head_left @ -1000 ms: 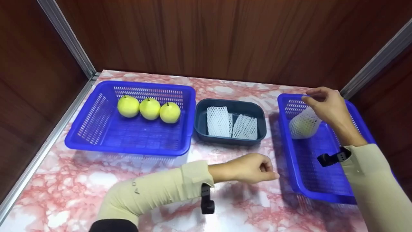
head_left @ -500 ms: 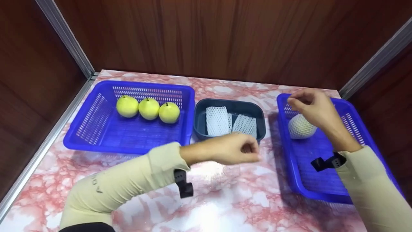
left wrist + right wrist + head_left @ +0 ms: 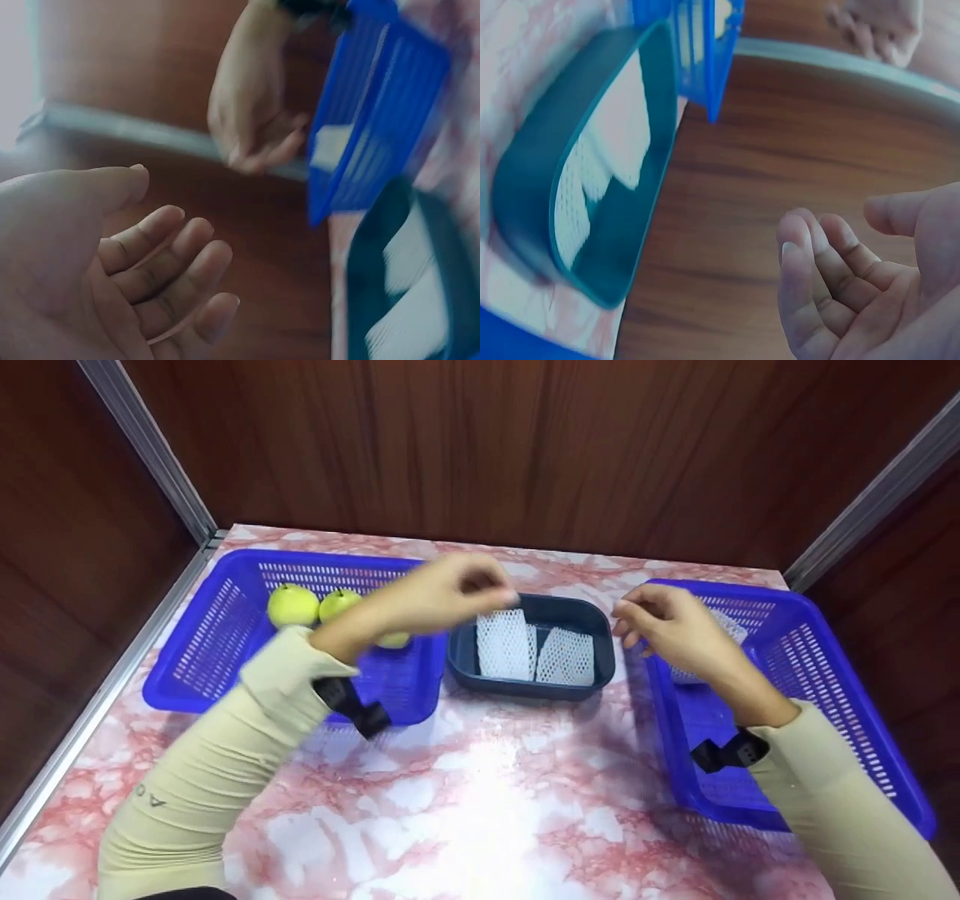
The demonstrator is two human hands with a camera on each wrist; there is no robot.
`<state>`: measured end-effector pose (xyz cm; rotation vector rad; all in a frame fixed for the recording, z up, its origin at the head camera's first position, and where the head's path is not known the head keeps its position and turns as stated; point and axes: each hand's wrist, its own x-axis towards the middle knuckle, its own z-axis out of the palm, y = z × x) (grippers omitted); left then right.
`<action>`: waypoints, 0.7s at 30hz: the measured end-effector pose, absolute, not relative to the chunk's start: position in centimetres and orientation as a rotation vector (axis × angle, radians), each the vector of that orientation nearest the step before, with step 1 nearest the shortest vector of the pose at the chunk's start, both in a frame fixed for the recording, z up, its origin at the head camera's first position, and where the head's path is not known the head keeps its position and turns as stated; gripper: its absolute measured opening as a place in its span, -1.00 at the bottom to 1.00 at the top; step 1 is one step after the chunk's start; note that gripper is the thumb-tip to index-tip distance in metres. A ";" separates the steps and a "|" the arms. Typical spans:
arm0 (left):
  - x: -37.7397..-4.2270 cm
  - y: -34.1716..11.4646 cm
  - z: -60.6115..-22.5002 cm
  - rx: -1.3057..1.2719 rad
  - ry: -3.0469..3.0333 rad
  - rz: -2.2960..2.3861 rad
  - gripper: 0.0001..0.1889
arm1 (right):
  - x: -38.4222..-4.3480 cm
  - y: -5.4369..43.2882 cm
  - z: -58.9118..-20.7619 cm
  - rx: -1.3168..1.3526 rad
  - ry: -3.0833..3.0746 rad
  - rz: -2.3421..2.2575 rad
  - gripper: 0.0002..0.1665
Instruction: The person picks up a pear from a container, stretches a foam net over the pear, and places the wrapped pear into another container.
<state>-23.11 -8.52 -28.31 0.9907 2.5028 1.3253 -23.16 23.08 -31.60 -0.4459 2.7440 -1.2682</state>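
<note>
My left hand point(image 3: 439, 596) hovers with loosely curled, empty fingers over the right side of the left blue basket point(image 3: 176, 660), near the dark box point(image 3: 532, 688). Pears point(image 3: 292, 605) sit in that basket; the forearm and hand partly cover them. White foam fruit nets point(image 3: 504, 649) lie in the box, which the right wrist view shows from the side. My right hand point(image 3: 679, 634), relaxed and holding nothing, is over the left rim of the right blue basket point(image 3: 832, 682). Behind it, a pear in a foam net point(image 3: 727, 624) is mostly hidden.
All the containers stand on a red-and-white marbled table point(image 3: 420, 810). Dark wood panels point(image 3: 480, 450) with metal edge strips point(image 3: 154, 454) enclose the back and both sides. Black camera straps point(image 3: 352, 706) are on both wrists.
My left hand has swung up and left from the table front to over the left basket's edge. The right hand has moved left off the netted pear, whose net top has sunk down around it.
</note>
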 end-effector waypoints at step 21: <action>-29.7 -26.0 -30.2 0.188 2.682 1.906 -0.79 | -21.4 15.1 -33.6 -0.520 2.419 -1.153 -0.58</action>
